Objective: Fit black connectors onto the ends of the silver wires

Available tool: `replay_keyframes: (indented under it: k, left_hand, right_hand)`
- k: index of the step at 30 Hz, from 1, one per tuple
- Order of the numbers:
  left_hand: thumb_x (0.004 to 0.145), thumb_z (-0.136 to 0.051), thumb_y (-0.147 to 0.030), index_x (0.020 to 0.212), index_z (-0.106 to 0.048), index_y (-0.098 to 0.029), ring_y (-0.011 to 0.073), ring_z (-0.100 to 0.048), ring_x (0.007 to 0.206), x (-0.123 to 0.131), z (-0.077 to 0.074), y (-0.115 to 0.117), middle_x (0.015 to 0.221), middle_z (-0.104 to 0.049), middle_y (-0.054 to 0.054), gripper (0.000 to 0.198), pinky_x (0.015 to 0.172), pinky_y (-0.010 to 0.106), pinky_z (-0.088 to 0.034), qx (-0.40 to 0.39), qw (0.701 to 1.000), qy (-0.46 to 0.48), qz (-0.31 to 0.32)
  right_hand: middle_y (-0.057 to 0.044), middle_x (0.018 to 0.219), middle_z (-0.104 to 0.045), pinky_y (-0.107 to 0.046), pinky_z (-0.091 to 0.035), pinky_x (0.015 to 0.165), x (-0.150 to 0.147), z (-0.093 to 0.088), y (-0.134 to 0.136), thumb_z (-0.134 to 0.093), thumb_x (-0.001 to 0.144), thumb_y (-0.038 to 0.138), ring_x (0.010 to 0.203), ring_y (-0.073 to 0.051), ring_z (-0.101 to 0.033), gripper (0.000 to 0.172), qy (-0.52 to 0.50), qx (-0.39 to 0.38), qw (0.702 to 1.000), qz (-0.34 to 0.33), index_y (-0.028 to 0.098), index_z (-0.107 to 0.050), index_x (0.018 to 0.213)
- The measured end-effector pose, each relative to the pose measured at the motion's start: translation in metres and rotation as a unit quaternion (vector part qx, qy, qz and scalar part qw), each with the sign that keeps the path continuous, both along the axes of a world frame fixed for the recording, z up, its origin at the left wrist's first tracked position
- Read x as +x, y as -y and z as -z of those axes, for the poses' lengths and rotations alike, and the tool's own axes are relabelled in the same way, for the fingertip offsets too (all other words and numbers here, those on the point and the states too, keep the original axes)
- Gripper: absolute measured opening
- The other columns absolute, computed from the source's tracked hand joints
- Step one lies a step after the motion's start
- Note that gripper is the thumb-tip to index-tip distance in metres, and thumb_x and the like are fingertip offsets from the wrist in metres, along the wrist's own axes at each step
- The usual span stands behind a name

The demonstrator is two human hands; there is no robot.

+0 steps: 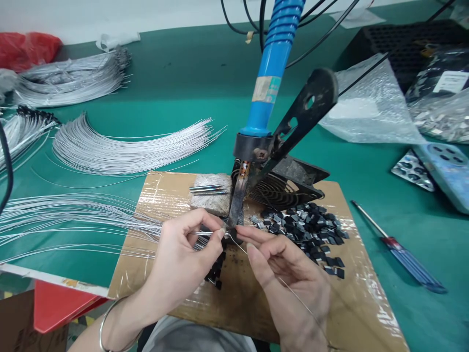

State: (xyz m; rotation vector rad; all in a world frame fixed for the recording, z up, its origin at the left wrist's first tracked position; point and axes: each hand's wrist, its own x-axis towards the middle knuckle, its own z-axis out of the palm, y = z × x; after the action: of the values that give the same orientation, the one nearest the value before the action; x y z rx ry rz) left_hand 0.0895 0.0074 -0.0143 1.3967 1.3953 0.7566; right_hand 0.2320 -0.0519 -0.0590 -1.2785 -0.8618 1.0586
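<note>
Under the tip of a blue-handled soldering iron [261,100], held upright in a black clamp [256,146], my two hands meet. My left hand [186,259] is closed in a pinch on the end of a thin white wire, right beside the hot tip. Thumb and fingers of my right hand [289,281] are closed on a thin strand of solder wire [301,302], which trails down over the palm. The right fingertips also touch a small dark part at the iron's tip, mostly hidden. Finished-looking wires [142,222] with black ends lie under my left hand.
A cardboard sheet [256,313] carries a pile of small black connectors [308,230], a block [210,203] with metal rods and a black fan [286,188]. Wire bundles [128,146] lie left. A screwdriver [403,254], a phone case [445,166] and plastic bags [370,105] lie right.
</note>
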Motion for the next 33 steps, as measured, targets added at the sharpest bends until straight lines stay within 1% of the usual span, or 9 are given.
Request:
replay_keyframes:
  k: [7, 13, 17, 21, 25, 27, 30, 33]
  left_hand:
    - [0.081, -0.064, -0.019, 0.072, -0.067, -0.015, 0.0193, -0.066, 0.075, -0.0005, 0.0010, 0.0003, 0.080, -0.074, 0.006, 0.010, 0.061, 0.027, -0.045, 0.008, 1.000, 0.001, 0.001]
    - [0.082, -0.062, -0.017, 0.071, -0.067, -0.016, 0.0186, -0.066, 0.076, -0.0006, 0.0015, 0.0027, 0.080, -0.073, 0.004, 0.011, 0.056, 0.026, -0.040, 0.041, 0.999, -0.034, 0.000]
    - [0.082, -0.063, -0.016, 0.071, -0.066, -0.017, 0.0185, -0.067, 0.078, -0.0012, 0.0025, 0.0031, 0.081, -0.073, 0.004, 0.012, 0.057, 0.025, -0.041, 0.048, 0.998, -0.030, 0.003]
    - [0.082, -0.064, -0.016, 0.071, -0.066, -0.016, 0.0176, -0.066, 0.076, -0.0009, 0.0016, 0.0027, 0.080, -0.073, 0.004, 0.011, 0.057, 0.025, -0.041, 0.045, 0.999, -0.021, -0.001]
    - [0.081, -0.063, -0.014, 0.070, -0.066, -0.016, 0.0166, -0.065, 0.074, 0.0007, 0.0008, 0.0023, 0.079, -0.073, 0.004, 0.012, 0.060, 0.025, -0.044, 0.041, 0.999, -0.022, 0.002]
    - [0.081, -0.062, -0.014, 0.070, -0.066, -0.016, 0.0164, -0.064, 0.074, 0.0013, 0.0011, 0.0021, 0.079, -0.073, 0.004, 0.012, 0.061, 0.024, -0.044, 0.037, 0.999, -0.027, 0.002]
    - [0.081, -0.062, -0.015, 0.070, -0.066, -0.016, 0.0161, -0.064, 0.071, 0.0015, 0.0018, 0.0020, 0.080, -0.073, 0.004, 0.011, 0.057, 0.024, -0.042, 0.034, 0.999, -0.034, 0.003]
    - [0.081, -0.062, -0.015, 0.071, -0.066, -0.016, 0.0172, -0.065, 0.073, 0.0010, 0.0014, 0.0022, 0.081, -0.074, 0.005, 0.011, 0.055, 0.024, -0.040, 0.034, 0.999, -0.039, 0.002]
  right_hand:
    - [-0.003, 0.108, -0.080, -0.017, -0.060, 0.086, -0.0005, -0.0009, 0.0002, -0.070, 0.091, 0.018, 0.102, -0.015, -0.076, 0.023, 0.008, -0.003, 1.000, 0.001, 0.022, -0.061, 0.070]
    - [-0.004, 0.108, -0.079, -0.019, -0.061, 0.086, -0.0010, 0.0008, -0.0001, -0.072, 0.090, 0.018, 0.101, -0.016, -0.076, 0.022, 0.005, 0.003, 1.000, 0.003, 0.022, -0.062, 0.070]
    - [-0.002, 0.108, -0.079, -0.017, -0.060, 0.087, -0.0014, -0.0017, 0.0009, -0.070, 0.091, 0.018, 0.102, -0.014, -0.076, 0.023, 0.007, -0.001, 1.000, 0.001, 0.022, -0.061, 0.070]
    - [-0.004, 0.108, -0.079, -0.022, -0.060, 0.088, -0.0021, -0.0024, 0.0018, -0.069, 0.091, 0.021, 0.104, -0.017, -0.075, 0.024, 0.012, -0.014, 1.000, 0.004, 0.022, -0.061, 0.069]
    - [-0.007, 0.107, -0.079, -0.028, -0.060, 0.090, -0.0025, 0.0005, 0.0013, -0.071, 0.090, 0.023, 0.103, -0.020, -0.075, 0.026, 0.015, -0.024, 1.000, 0.013, 0.021, -0.061, 0.067]
    - [-0.009, 0.107, -0.079, -0.030, -0.061, 0.089, -0.0024, 0.0013, 0.0007, -0.072, 0.089, 0.023, 0.103, -0.021, -0.075, 0.025, 0.012, -0.025, 0.999, 0.018, 0.021, -0.061, 0.067]
    - [-0.009, 0.107, -0.079, -0.028, -0.062, 0.086, -0.0022, 0.0010, 0.0001, -0.072, 0.089, 0.023, 0.102, -0.021, -0.076, 0.024, 0.013, -0.019, 1.000, 0.017, 0.021, -0.061, 0.068]
    - [-0.008, 0.106, -0.079, -0.025, -0.062, 0.085, -0.0027, 0.0002, 0.0000, -0.072, 0.090, 0.022, 0.100, -0.020, -0.076, 0.024, 0.015, -0.013, 1.000, 0.018, 0.021, -0.061, 0.068]
